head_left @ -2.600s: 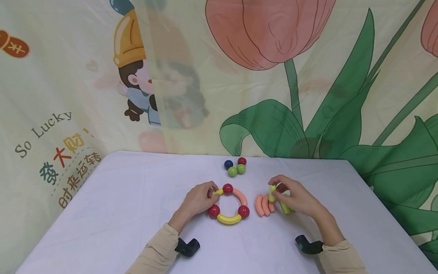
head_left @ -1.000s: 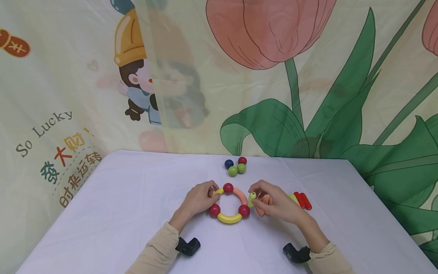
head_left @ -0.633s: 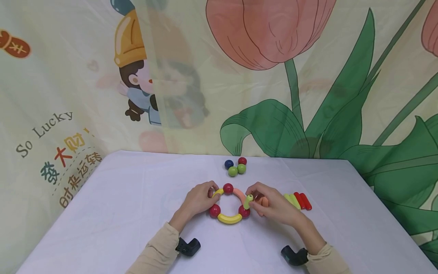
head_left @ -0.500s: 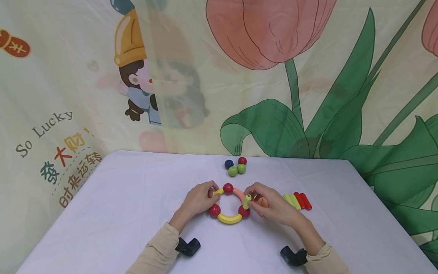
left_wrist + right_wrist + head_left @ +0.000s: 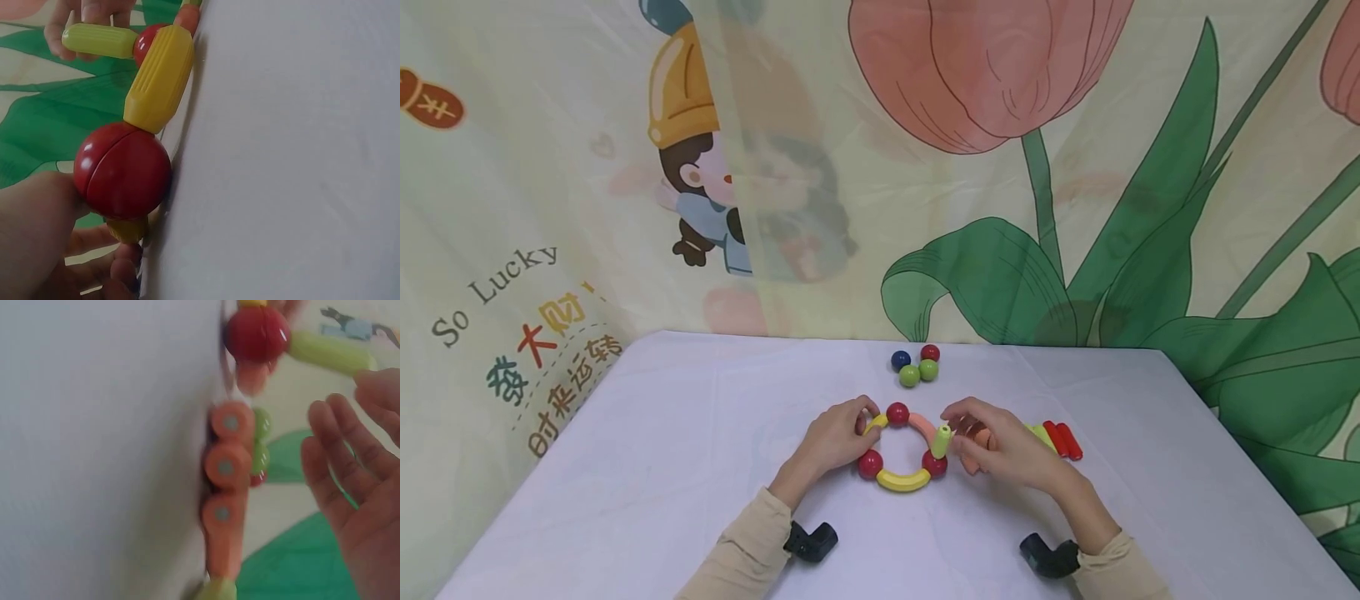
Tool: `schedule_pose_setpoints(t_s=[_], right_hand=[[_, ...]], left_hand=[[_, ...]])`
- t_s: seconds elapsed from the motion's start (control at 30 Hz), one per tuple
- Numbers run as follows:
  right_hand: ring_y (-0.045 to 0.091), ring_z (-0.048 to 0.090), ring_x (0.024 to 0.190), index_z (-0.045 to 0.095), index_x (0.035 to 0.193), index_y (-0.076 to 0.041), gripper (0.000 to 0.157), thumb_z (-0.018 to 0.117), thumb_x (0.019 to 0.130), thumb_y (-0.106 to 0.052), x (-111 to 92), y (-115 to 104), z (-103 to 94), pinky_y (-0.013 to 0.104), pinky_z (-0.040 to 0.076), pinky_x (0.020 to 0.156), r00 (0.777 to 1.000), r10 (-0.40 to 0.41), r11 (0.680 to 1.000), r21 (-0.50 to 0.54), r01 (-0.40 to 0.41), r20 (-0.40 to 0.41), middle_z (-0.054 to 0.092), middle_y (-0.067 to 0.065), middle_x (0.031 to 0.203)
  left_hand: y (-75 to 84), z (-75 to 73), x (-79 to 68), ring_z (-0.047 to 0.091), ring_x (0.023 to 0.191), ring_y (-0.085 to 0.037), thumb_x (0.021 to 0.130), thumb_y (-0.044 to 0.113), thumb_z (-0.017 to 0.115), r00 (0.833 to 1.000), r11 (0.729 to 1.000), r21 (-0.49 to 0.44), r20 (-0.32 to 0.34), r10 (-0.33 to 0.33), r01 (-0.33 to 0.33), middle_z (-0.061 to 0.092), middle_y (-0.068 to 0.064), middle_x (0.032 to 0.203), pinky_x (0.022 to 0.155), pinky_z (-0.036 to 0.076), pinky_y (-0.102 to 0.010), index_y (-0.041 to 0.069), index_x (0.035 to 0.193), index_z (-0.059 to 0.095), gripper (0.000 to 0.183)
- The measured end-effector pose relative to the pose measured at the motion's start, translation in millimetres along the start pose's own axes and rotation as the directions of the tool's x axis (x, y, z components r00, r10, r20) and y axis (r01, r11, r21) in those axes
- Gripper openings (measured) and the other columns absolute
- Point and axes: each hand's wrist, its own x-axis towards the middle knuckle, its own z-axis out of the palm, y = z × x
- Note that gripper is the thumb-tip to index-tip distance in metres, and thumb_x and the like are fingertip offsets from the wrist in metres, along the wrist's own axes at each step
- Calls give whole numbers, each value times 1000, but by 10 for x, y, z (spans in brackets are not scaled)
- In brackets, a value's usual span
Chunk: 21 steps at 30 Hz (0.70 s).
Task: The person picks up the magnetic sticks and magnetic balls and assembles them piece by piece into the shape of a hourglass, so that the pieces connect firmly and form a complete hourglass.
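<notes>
A ring of red balls and curved sticks lies on the table, with a yellow curved stick (image 5: 902, 481) at the front and a salmon one (image 5: 922, 426) at the upper right. My left hand (image 5: 835, 435) pinches the ring's left yellow curved stick (image 5: 877, 422), just above a red ball (image 5: 122, 172). On the ring's right red ball (image 5: 935, 467) a light green stick (image 5: 941, 442) stands upright. Beside it is my right hand (image 5: 1007, 446), its fingers spread and apart; the right wrist view shows the palm next to the stick (image 5: 331, 353), holding nothing.
Behind the ring sit a blue ball (image 5: 901, 360), a red ball (image 5: 930, 353) and green balls (image 5: 909, 376). Salmon curved sticks (image 5: 226, 465) lie under my right hand. Red sticks (image 5: 1063, 440) and green ones lie to its right. A printed cloth (image 5: 820, 167) hangs behind the table.
My right hand carried the green stick left from the pile onto the ring's right ball, then let go and drew back slightly right. The left hand kept its hold.
</notes>
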Motion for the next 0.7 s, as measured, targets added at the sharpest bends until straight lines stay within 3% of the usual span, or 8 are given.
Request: schedule_pose_setpoints(t_s=[0.17,0.3,0.5,0.6,0.7], right_hand=[[14,58,95,54,122,-12,31,61,91,-14,-72,162,-238,27,52,80,998,56,996,-67,-58,-33,62,4,107],[16,58,94,55,119,-8,28,59,93,-15,-163,320,-436,26,51,79,994,98,986,-128,-105,-56,62,7,105],[22,59,94,57,116,-5,25,58,93,-15,-288,441,-645,30,52,74,970,219,958,-168,-235,-105,63,10,107],[26,58,97,56,116,-4,25,57,93,-16,-324,469,-693,34,54,74,956,270,942,-174,-287,-115,62,12,109],[26,57,98,56,115,-4,26,56,93,-16,-346,492,-721,32,53,73,949,294,933,-179,-311,-113,62,12,109]], left_hand=[[18,-89,-31,47,60,-13,83,23,65,992,1000,25,122,2,-6,50,1,72,51,37,-24,16,121,55,41],[41,-158,-53,51,73,-15,82,25,67,978,998,50,209,20,-31,54,-3,88,60,46,-29,16,130,49,52],[49,-112,-43,52,104,-18,90,29,61,971,980,63,156,178,-190,48,-6,130,86,52,-39,25,138,46,51],[68,-73,-53,49,116,-20,93,27,57,962,965,75,132,240,-251,48,-2,134,91,50,-43,28,134,51,42],[79,-60,-62,51,115,-19,94,24,56,961,959,103,119,250,-263,54,1,129,90,51,-41,27,129,57,35]])
